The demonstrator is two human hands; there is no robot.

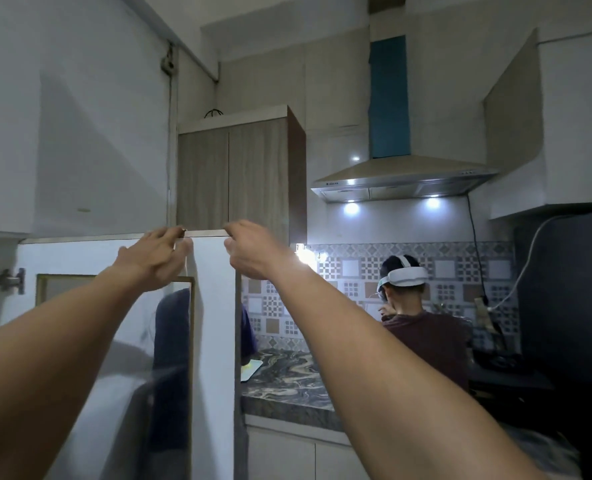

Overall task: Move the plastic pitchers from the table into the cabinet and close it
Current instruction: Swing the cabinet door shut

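A white cabinet door (pixel 215 323) with a gold-framed glass panel (pixel 170 341) stands right in front of me, with a metal hinge (pixel 7 280) on its left side. My left hand (pixel 156 258) and my right hand (pixel 253 252) both reach up and grip the door's thin top edge (pixel 206 233), fingers curled over it, a short gap between them. No plastic pitcher is in view, and the door hides the cabinet's inside.
A wooden wall cabinet (pixel 239 174) hangs just behind the door's top edge. To the right are a marble counter (pixel 287 379), a lit range hood (pixel 402 181) and another person (pixel 426 334) wearing a headset. A dark appliance (pixel 564 306) fills the far right.
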